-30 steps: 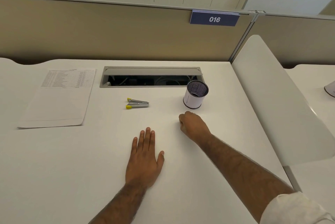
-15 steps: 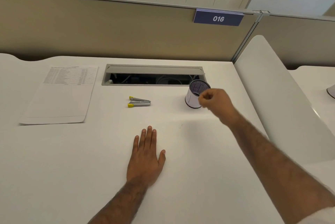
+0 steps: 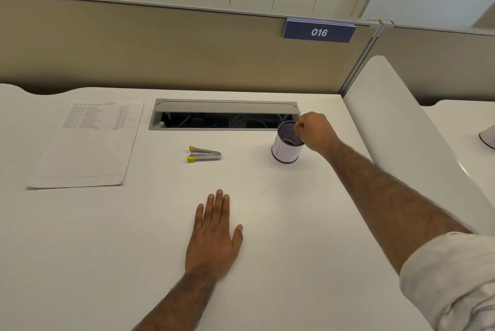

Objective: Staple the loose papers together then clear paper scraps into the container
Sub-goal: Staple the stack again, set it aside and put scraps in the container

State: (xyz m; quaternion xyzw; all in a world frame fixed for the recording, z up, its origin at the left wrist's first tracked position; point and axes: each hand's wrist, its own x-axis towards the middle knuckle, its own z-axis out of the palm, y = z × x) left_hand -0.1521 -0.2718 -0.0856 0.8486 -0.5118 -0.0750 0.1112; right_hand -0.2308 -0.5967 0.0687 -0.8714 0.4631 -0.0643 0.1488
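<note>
We found the right hand [image 3: 316,131] over the mouth of the container [image 3: 285,150] at one o'clock, fingertips [image 3: 297,127] pinched together, any scrap unseen; we judged it should release only inside the rim. The left hand [image 3: 214,237] lay flat, fingers straight, on the white surface [image 3: 107,250], stapler [image 3: 205,154] at twelve, papers [image 3: 88,148] at ten, a beige partition [image 3: 160,49] beyond.
</note>
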